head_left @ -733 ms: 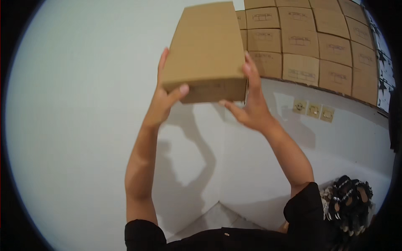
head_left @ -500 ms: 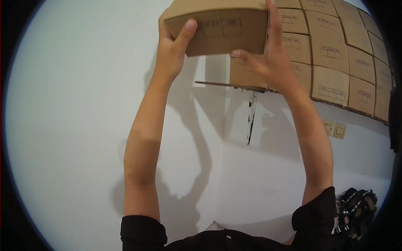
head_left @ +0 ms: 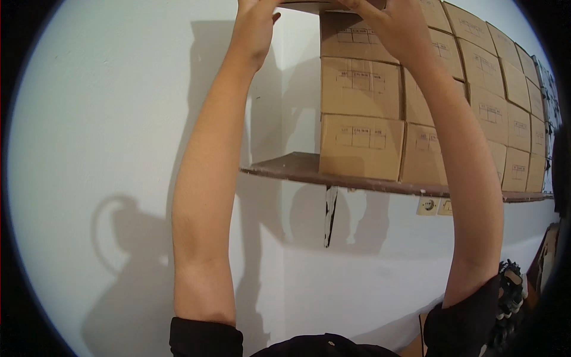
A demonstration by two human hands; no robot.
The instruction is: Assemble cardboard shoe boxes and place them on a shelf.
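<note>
Both arms reach up to the top edge of the head view, holding a brown cardboard box, of which only a dark lower strip shows. At its left side is my left hand, its upper part cut off by the frame. My right hand grips the right side, thumb stretched along the underside. Just below, the box's lower edge meets or overlaps in view the top of a stack of cardboard boxes; whether they touch, I cannot tell.
The stacked boxes stand in rows on a brown wall shelf, its left end bare. A metal bracket and a wall socket are below. White wall lies left; dark footwear-like items sit at lower right.
The held box and both hands have gone up, with most of the box now out of the frame. The view has shifted, so the shelf and stacked boxes appear lower and more fully.
</note>
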